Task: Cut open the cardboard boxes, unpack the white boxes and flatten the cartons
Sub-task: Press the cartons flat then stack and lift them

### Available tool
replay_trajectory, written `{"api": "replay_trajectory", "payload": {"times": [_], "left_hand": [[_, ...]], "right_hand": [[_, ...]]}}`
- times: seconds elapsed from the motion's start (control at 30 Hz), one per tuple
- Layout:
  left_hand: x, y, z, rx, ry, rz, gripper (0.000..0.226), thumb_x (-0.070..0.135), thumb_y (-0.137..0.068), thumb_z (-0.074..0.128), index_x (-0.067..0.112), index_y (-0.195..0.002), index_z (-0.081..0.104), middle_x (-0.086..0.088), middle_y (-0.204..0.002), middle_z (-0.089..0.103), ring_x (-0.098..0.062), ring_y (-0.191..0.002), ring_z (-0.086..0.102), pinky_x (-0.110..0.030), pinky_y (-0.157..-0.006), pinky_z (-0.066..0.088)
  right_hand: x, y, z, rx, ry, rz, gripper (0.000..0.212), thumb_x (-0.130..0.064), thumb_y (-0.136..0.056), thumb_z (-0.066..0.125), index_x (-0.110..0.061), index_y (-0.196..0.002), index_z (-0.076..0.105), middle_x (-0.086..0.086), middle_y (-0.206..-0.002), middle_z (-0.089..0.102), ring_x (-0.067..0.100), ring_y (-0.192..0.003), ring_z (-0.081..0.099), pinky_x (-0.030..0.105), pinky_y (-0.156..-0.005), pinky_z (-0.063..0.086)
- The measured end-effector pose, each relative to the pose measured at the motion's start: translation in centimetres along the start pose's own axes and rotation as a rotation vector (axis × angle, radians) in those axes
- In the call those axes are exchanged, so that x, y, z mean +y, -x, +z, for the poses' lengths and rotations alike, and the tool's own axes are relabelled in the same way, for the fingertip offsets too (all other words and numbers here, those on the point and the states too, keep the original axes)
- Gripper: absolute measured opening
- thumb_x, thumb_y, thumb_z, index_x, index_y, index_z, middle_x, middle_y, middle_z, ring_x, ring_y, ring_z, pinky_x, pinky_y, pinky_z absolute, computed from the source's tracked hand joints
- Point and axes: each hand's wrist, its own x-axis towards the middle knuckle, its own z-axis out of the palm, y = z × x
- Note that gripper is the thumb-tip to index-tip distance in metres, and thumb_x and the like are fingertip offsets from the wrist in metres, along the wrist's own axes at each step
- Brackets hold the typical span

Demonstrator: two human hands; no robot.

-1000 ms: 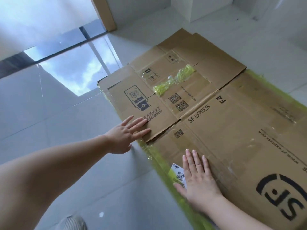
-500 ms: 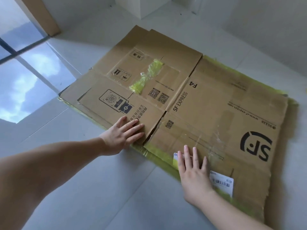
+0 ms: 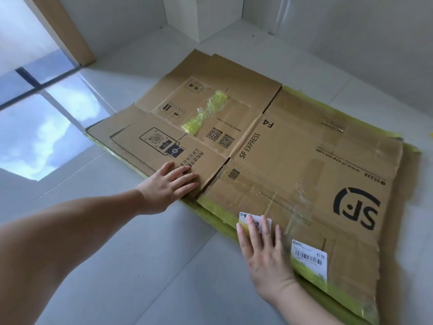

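Two of my hands lie flat on the flattened brown cardboard carton [image 3: 293, 165] spread on the pale tiled floor [image 3: 145, 266]. My left hand [image 3: 167, 184] presses its near-left flap with fingers straight and released, beside the printed QR panel. My right hand [image 3: 264, 252] rests open, fingers straight, on the carton's near edge, covering a white label [image 3: 244, 218], just left of a white barcode sticker [image 3: 309, 256]. Crumpled yellow-green tape [image 3: 203, 113] lies on the carton's far part.

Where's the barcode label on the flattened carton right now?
In the head view the barcode label sits on the near right edge of the flattened carton, just right of the right hand and below the black SF logo.
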Motion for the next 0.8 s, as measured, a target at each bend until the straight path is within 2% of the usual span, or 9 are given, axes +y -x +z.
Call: {"api": "replay_trajectory", "payload": {"times": [0.1, 0.17, 0.33, 0.43, 0.5, 0.57, 0.63, 0.7, 0.8], "left_hand": [[0.3, -1.0, -0.2, 0.066, 0.024, -0.035, 0.064, 0.004, -0.075, 0.054, 0.012, -0.136, 0.04, -0.009, -0.144, 0.045, -0.038, -0.126, 0.047, -0.056, -0.1, 0.036], [0.3, -1.7, -0.4, 0.1, 0.044, -0.055, 0.06, 0.003, -0.078, 0.051, 0.011, -0.137, 0.042, -0.01, -0.14, 0.05, -0.036, -0.126, 0.048, -0.054, -0.101, 0.036], [-0.6, -3.5, -0.9, 0.177, 0.04, -0.013, 0.052, 0.002, -0.084, 0.052, 0.009, -0.135, 0.048, -0.012, -0.137, 0.053, -0.033, -0.122, 0.053, -0.048, -0.097, 0.041], [-1.8, -5.3, -2.5, 0.224, 0.057, -0.096, 0.052, 0.002, -0.082, 0.06, 0.008, -0.132, 0.048, -0.014, -0.13, 0.058, -0.033, -0.111, 0.06, -0.044, -0.091, 0.048], [-2.4, -6.3, -3.6, 0.226, 0.068, -0.12, 0.045, 0.004, -0.082, 0.053, 0.008, -0.127, 0.055, -0.012, -0.126, 0.062, -0.031, -0.109, 0.063, -0.043, -0.09, 0.051], [-2.8, -7.3, -4.8, 0.212, 0.05, -0.124, 0.045, 0.003, -0.08, 0.054, 0.008, -0.124, 0.059, -0.01, -0.122, 0.064, -0.03, -0.108, 0.063, -0.042, -0.089, 0.051], [-3.1, -8.3, -6.2, 0.194, 0.034, -0.135, 0.05, 0.001, -0.073, 0.064, 0.009, -0.122, 0.06, -0.01, -0.119, 0.065, -0.03, -0.104, 0.064, -0.041, -0.087, 0.052], [-3.7, -9.4, -8.0, 0.187, 0.007, -0.143, 0.054, 0.002, -0.068, 0.07, 0.009, -0.12, 0.059, -0.009, -0.11, 0.067, -0.03, -0.096, 0.065, -0.04, -0.083, 0.052], [-5.4, -11.4, -11.9, 0.19, -0.033, -0.209, 0.057, 0.007, -0.067, 0.073, 0.012, -0.122, 0.058, -0.006, -0.102, 0.066, -0.03, -0.09, 0.064, -0.04, -0.081, 0.052]], "right_hand": [[1.6, -0.7, -1.4, 0.002, -0.001, 0.062, 0.068, -0.01, -0.073, 0.037, -0.005, -0.14, 0.031, 0.028, -0.139, 0.044, 0.05, -0.117, 0.051, 0.06, -0.089, 0.047], [2.9, -1.2, -2.2, 0.019, 0.003, 0.116, 0.06, -0.006, -0.076, 0.029, -0.007, -0.136, 0.037, 0.029, -0.131, 0.051, 0.048, -0.109, 0.056, 0.053, -0.083, 0.052], [5.4, -1.9, -4.0, 0.056, 0.023, 0.154, 0.059, 0.0, -0.07, 0.046, -0.006, -0.129, 0.04, 0.03, -0.121, 0.058, 0.046, -0.101, 0.062, 0.047, -0.072, 0.057], [6.8, -2.4, -5.6, 0.091, 0.064, 0.183, 0.064, 0.002, -0.064, 0.053, -0.005, -0.126, 0.042, 0.027, -0.114, 0.061, 0.043, -0.092, 0.064, 0.043, -0.063, 0.056], [7.7, -3.1, -6.9, 0.122, 0.094, 0.209, 0.064, 0.004, -0.061, 0.059, -0.003, -0.124, 0.048, 0.024, -0.104, 0.062, 0.04, -0.08, 0.064, 0.041, -0.056, 0.054], [8.5, -3.7, -8.2, 0.133, 0.109, 0.253, 0.055, 0.005, -0.061, 0.059, -0.001, -0.116, 0.058, 0.021, -0.092, 0.061, 0.037, -0.068, 0.061, 0.038, -0.05, 0.051], [9.3, -4.1, -10.1, 0.126, 0.134, 0.274, 0.046, 0.006, -0.06, 0.059, 0.0, -0.105, 0.063, 0.018, -0.081, 0.061, 0.034, -0.057, 0.06, 0.034, -0.043, 0.046], [10.2, -4.3, -13.0, 0.049, 0.195, 0.252, 0.048, 0.005, -0.063, 0.063, -0.004, -0.109, 0.058, 0.012, -0.086, 0.062, 0.031, -0.063, 0.062, 0.031, -0.045, 0.04], [12.5, -4.9, -17.6, 0.016, 0.241, 0.259, 0.054, 0.0, -0.083, 0.045, -0.011, -0.134, 0.032, 0.005, -0.114, 0.057, 0.026, -0.096, 0.062, 0.03, -0.063, 0.034]]}}
